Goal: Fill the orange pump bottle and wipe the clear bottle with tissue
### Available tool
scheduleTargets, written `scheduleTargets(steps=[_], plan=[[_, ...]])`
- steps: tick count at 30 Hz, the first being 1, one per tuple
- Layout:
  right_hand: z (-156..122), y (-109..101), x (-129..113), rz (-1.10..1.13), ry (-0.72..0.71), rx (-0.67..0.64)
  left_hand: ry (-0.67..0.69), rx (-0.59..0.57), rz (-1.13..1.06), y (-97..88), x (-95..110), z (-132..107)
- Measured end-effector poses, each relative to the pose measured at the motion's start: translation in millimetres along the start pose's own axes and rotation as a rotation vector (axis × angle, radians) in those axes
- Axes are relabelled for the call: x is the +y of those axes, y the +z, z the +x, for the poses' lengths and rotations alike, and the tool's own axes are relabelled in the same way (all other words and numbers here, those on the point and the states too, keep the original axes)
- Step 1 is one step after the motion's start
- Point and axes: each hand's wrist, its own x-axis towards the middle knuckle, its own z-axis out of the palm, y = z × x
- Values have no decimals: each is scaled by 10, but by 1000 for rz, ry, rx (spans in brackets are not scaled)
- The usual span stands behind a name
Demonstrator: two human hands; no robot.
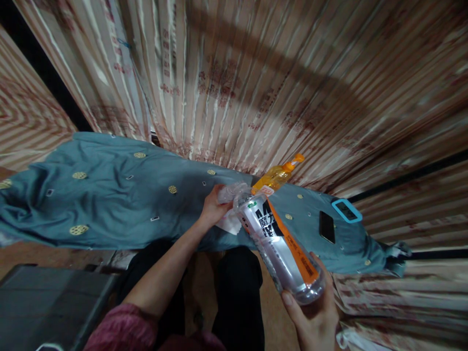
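Note:
My right hand (316,312) is wrapped around the base of a large clear plastic bottle (283,248) with a silver and orange label. The bottle is tilted, its top end pointing up and left. At that top end, the fingers of my left hand (215,207) close on clear plastic (234,192). I cannot tell whether this is the bottle's neck or a separate piece. A white tissue-like sheet (229,223) hangs just below the left fingers. Right behind the bottle's top is a yellow pump bottle (276,176) with an orange head.
A teal cloth with yellow prints (120,195) covers the narrow table. On its right side lie a black phone (326,227) and a blue-framed device (346,210). Patterned curtains (256,83) hang behind. A dark box-like surface (54,302) stands at lower left.

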Motion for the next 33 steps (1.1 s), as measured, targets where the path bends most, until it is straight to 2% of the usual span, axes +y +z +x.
scheduleTargets(steps=[7,21,27,33], plan=[[-7,1,-4,17,23,-2,8,2,4,-3,3,-7],[16,-9,0,-32,-38,22,5,7,-6,-2,-7,-4],[3,14,-43,22,37,10,8,0,-17,-12,21,-12],[9,14,-52,3,16,20,-6,9,-3,-13,37,-12]])
